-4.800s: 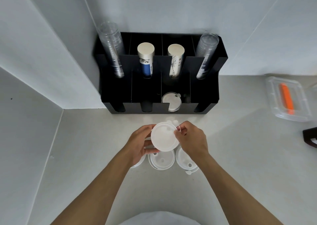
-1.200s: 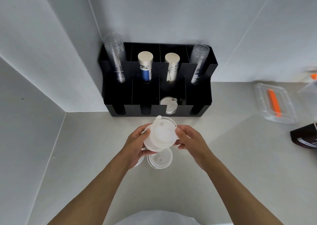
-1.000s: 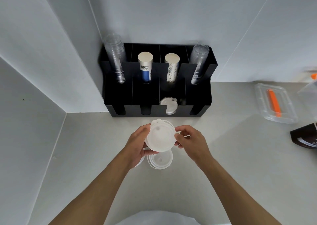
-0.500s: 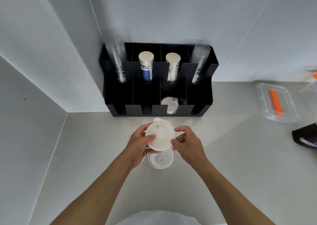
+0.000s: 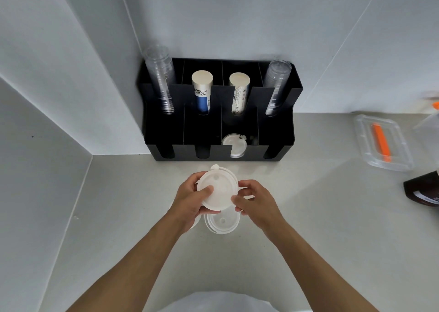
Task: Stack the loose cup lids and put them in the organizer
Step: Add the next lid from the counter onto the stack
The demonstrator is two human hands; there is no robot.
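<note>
Lids (image 5: 217, 190), nested in a small stack, sit pinched between left hand (image 5: 190, 201) and right hand (image 5: 255, 204); another lid (image 5: 222, 222) lies just below. Squaring the rims before reaching forward to the organizer (image 5: 219, 112) would likely help.

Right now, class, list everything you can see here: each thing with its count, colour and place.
organizer: one, black, against the wall
clear cups: two stacks, back end slots
paper cups: two stacks, white, back middle slots
stored lid: white, front slot, count unclear
held lids: white stack, in both hands
counter lids: white, below the hands
box: one, clear, orange item inside, right
left hand: on held lids
right hand: on held lids
</note>
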